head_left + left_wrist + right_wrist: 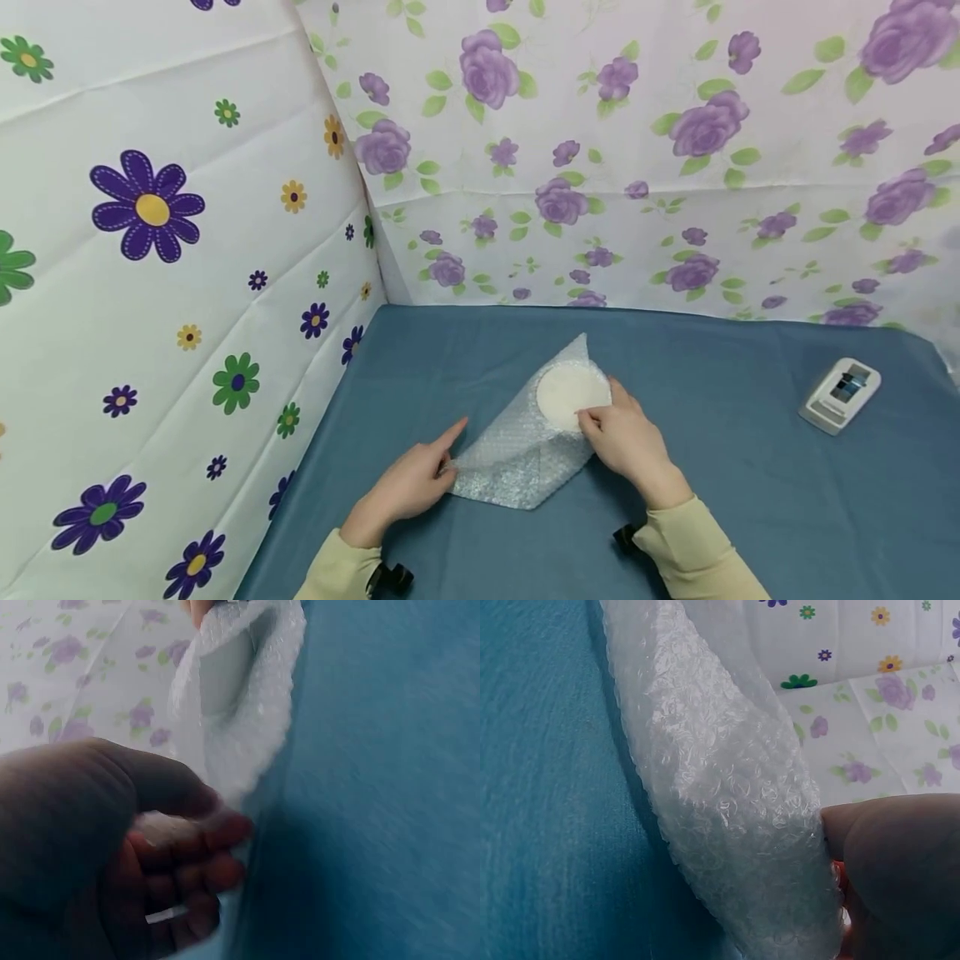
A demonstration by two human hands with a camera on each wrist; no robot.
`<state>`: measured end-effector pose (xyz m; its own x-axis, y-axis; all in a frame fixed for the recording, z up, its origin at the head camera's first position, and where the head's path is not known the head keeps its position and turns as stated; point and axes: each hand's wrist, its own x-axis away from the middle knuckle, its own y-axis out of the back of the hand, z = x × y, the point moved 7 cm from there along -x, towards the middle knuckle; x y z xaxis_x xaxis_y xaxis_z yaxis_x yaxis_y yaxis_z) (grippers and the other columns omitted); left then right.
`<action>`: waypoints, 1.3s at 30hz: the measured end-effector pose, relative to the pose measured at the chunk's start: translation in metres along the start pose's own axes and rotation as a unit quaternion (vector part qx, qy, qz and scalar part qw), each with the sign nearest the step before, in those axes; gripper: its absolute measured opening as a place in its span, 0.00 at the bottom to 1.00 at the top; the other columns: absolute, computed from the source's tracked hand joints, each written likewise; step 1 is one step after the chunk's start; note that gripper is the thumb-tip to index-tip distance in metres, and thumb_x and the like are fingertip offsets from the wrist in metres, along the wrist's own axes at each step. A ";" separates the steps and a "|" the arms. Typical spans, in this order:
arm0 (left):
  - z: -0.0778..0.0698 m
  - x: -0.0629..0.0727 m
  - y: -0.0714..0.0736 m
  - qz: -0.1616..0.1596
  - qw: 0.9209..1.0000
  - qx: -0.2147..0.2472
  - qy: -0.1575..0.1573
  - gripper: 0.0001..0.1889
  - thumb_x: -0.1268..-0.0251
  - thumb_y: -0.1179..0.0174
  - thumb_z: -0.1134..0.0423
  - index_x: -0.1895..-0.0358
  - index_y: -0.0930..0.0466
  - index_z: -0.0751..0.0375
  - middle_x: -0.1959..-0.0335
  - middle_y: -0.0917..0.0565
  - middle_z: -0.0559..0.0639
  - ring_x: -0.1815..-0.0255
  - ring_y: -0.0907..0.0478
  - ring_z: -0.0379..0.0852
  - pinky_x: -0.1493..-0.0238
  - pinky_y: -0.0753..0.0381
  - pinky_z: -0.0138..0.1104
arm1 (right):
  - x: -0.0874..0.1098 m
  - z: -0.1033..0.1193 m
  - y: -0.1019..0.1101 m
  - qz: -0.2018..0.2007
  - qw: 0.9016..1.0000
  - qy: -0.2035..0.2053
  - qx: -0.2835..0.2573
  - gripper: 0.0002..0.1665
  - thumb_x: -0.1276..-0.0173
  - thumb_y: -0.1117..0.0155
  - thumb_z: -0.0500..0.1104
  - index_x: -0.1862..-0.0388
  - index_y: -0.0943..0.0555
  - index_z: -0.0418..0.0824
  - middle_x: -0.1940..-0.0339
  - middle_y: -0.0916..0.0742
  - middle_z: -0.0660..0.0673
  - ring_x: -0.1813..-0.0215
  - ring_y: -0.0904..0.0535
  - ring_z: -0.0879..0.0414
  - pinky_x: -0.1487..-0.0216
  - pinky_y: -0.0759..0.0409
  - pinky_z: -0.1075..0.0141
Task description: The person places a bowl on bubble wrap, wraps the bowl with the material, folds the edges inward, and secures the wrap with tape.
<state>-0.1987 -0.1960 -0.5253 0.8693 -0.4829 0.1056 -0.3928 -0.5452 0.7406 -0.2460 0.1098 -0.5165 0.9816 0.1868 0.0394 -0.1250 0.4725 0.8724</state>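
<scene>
A blue cloth-covered tabletop [510, 558] spreads beneath a translucent, folded sheet of bubble wrap [517, 467]. At the wrap's left corner, the person's left hand [412, 483] pinches it — index finger stretched out straight. At the wrap's right edge, the right hand [628, 435] grips both wrap and disc. Well right of the wrap lies a white, boxy device [830, 408] with a dark window; at the wrap's upper end sits the cream-white, flat round disc [564, 390], the right thumb on its rim.

White disc [566, 393] against bubble wrap [521, 450]
</scene>
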 end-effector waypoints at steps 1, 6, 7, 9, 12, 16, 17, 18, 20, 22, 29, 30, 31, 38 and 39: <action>0.001 0.003 0.001 -0.003 1.000 0.017 -0.007 0.36 0.17 0.46 0.68 0.12 0.46 0.56 0.84 0.27 0.40 0.88 0.41 0.36 0.80 0.34 0.31 | 0.000 0.000 -0.001 0.002 1.000 -0.002 -0.003 0.24 0.14 0.48 0.52 0.44 0.07 0.46 0.15 0.42 0.23 0.22 0.38 0.21 0.42 0.24 0.24; 0.012 0.011 0.004 -0.016 0.992 0.127 -0.024 0.32 0.12 0.47 0.63 0.13 0.43 0.45 0.81 0.21 0.49 0.86 0.29 0.45 0.78 0.23 0.35 | 0.000 0.000 -0.001 0.004 1.000 -0.007 -0.012 0.25 0.14 0.48 0.53 0.56 0.06 0.47 0.16 0.40 0.23 0.22 0.37 0.21 0.43 0.25 0.23; 0.015 0.012 0.004 -0.018 0.989 0.143 -0.022 0.30 0.12 0.47 0.61 0.14 0.39 0.44 0.80 0.19 0.50 0.84 0.27 0.48 0.77 0.22 0.36 | 0.000 0.000 -0.001 0.004 1.000 -0.007 -0.012 0.26 0.13 0.49 0.53 0.63 0.07 0.47 0.16 0.40 0.23 0.21 0.38 0.21 0.45 0.24 0.24; 0.020 0.012 0.005 -0.021 0.985 0.172 -0.014 0.26 0.12 0.46 0.60 0.18 0.31 0.43 0.78 0.16 0.52 0.82 0.24 0.54 0.78 0.21 0.37 | 0.000 -0.001 0.000 0.004 1.000 -0.007 -0.015 0.29 0.13 0.49 0.53 0.76 0.13 0.48 0.16 0.40 0.23 0.21 0.38 0.21 0.48 0.22 0.28; 0.027 0.014 0.005 -0.022 0.977 0.213 -0.009 0.20 0.13 0.44 0.60 0.25 0.20 0.48 0.75 0.13 0.55 0.80 0.23 0.57 0.76 0.20 0.38 | 0.000 0.001 0.001 0.005 1.000 -0.007 -0.015 0.32 0.13 0.49 0.53 0.84 0.23 0.50 0.16 0.39 0.24 0.21 0.37 0.22 0.54 0.21 0.33; 0.033 0.016 0.003 -0.016 0.961 0.277 -0.008 0.16 0.15 0.43 0.65 0.35 0.13 0.61 0.66 0.09 0.62 0.76 0.17 0.57 0.67 0.13 0.40 | 0.000 0.001 0.000 0.006 1.000 -0.008 -0.013 0.32 0.13 0.49 0.52 0.85 0.24 0.49 0.17 0.37 0.24 0.21 0.36 0.23 0.58 0.22 0.39; 0.034 0.016 0.002 -0.014 0.957 0.289 -0.010 0.15 0.16 0.43 0.67 0.36 0.13 0.64 0.62 0.09 0.63 0.74 0.15 0.57 0.67 0.12 0.41 | 0.000 0.001 0.000 0.006 1.000 -0.009 -0.013 0.32 0.14 0.49 0.52 0.85 0.25 0.49 0.17 0.37 0.25 0.21 0.36 0.24 0.59 0.24 0.41; 0.035 0.016 0.002 -0.011 0.955 0.296 -0.009 0.15 0.16 0.44 0.67 0.38 0.12 0.66 0.60 0.09 0.64 0.72 0.14 0.57 0.67 0.12 0.41 | 0.000 0.001 -0.001 0.007 1.000 -0.009 -0.012 0.32 0.14 0.49 0.52 0.85 0.25 0.49 0.17 0.36 0.25 0.21 0.36 0.24 0.58 0.24 0.41; 0.037 0.016 0.001 -0.002 0.952 0.307 -0.008 0.15 0.15 0.45 0.67 0.40 0.12 0.69 0.59 0.10 0.67 0.70 0.13 0.58 0.68 0.13 0.40 | -0.001 0.000 -0.001 0.008 1.000 -0.010 -0.011 0.32 0.14 0.49 0.52 0.84 0.25 0.49 0.17 0.36 0.25 0.21 0.35 0.24 0.58 0.23 0.41; 0.037 0.016 0.001 0.005 0.952 0.304 -0.013 0.16 0.14 0.47 0.66 0.41 0.12 0.70 0.59 0.10 0.68 0.71 0.13 0.58 0.74 0.17 0.38 | -0.001 0.000 -0.001 0.008 1.000 -0.011 -0.011 0.31 0.14 0.49 0.52 0.84 0.24 0.50 0.17 0.36 0.25 0.21 0.35 0.25 0.57 0.23 0.41; 0.040 0.024 0.000 0.038 0.957 0.288 -0.019 0.18 0.15 0.48 0.72 0.31 0.18 0.68 0.61 0.12 0.67 0.65 0.13 0.55 0.72 0.19 0.34 | -0.001 -0.001 -0.003 0.013 1.000 -0.014 -0.012 0.32 0.14 0.49 0.52 0.84 0.24 0.50 0.16 0.36 0.25 0.21 0.35 0.25 0.56 0.23 0.40; 0.040 0.026 0.001 0.037 0.959 0.280 -0.020 0.19 0.17 0.48 0.75 0.30 0.19 0.68 0.60 0.11 0.66 0.63 0.13 0.55 0.70 0.19 0.33 | 0.000 -0.001 -0.003 0.014 1.000 -0.014 -0.012 0.32 0.14 0.49 0.52 0.84 0.24 0.49 0.16 0.36 0.25 0.21 0.35 0.25 0.57 0.23 0.40; 0.039 0.026 0.001 0.033 0.962 0.270 -0.019 0.20 0.19 0.47 0.76 0.30 0.19 0.67 0.60 0.11 0.65 0.62 0.12 0.54 0.69 0.19 0.32 | 0.000 -0.001 -0.003 0.015 1.000 -0.015 -0.013 0.32 0.14 0.49 0.52 0.84 0.24 0.49 0.16 0.37 0.25 0.21 0.35 0.25 0.57 0.24 0.41; 0.038 0.026 0.007 -0.030 0.975 0.219 -0.010 0.13 0.19 0.38 0.65 0.39 0.10 0.57 0.53 0.09 0.52 0.60 0.11 0.51 0.58 0.12 0.38 | -0.002 -0.002 -0.004 0.015 1.000 -0.015 -0.020 0.32 0.14 0.50 0.53 0.84 0.25 0.50 0.16 0.37 0.25 0.22 0.34 0.24 0.57 0.26 0.43; 0.037 0.025 0.009 -0.041 0.975 0.218 -0.015 0.12 0.19 0.37 0.64 0.40 0.10 0.56 0.52 0.09 0.52 0.61 0.11 0.51 0.57 0.12 0.40 | -0.002 -0.002 -0.004 0.014 1.000 -0.015 -0.021 0.32 0.14 0.51 0.53 0.84 0.25 0.50 0.16 0.37 0.26 0.22 0.34 0.24 0.57 0.26 0.42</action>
<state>-0.1912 -0.2381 -0.5407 0.8968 -0.4412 0.0344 -0.4180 -0.8189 0.3932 -0.2479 0.1096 -0.5212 0.9813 0.1756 0.0785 -0.1579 0.5027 0.8499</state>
